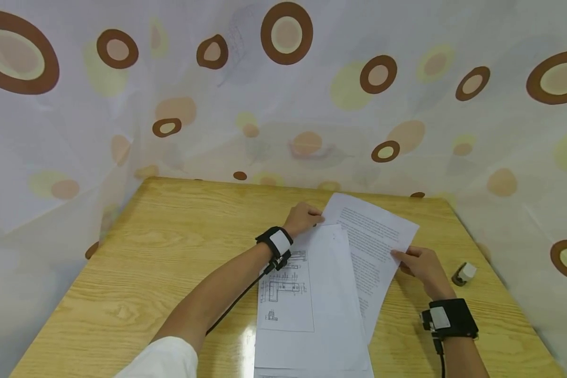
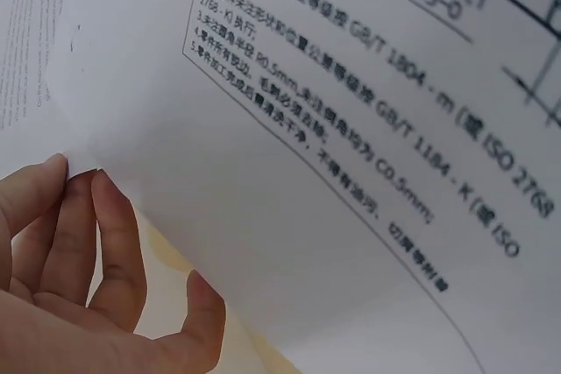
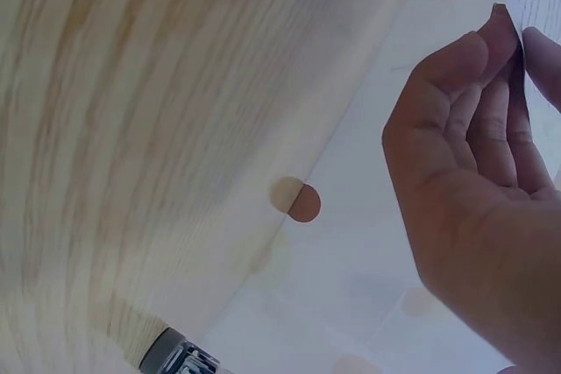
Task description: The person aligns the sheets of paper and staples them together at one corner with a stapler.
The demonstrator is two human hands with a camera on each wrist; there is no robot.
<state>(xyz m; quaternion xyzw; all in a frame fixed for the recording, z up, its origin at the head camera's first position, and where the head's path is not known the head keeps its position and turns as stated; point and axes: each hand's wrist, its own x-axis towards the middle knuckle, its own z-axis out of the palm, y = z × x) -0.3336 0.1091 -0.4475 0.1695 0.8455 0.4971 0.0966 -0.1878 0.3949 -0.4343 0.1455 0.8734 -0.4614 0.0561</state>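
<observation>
A printed text sheet (image 1: 368,231) is held up at a slant over the right part of the table. My right hand (image 1: 422,265) pinches its right edge between thumb and fingers, which the right wrist view shows edge-on. At the far end of the papers, my left hand (image 1: 303,218) pinches at the top corner where the sheets meet. In the left wrist view its thumb and fingertips (image 2: 54,168) meet at the paper's edge. Below lies a sheet with a technical drawing (image 1: 285,294), partly covered by a blank white page (image 1: 333,315).
A small dark bottle with a white cap (image 1: 465,273) stands on the wooden table (image 1: 170,236), right of my right hand. A wall covering with brown rings (image 1: 307,105) rises behind the table and along its sides. Cables run from both wrist straps.
</observation>
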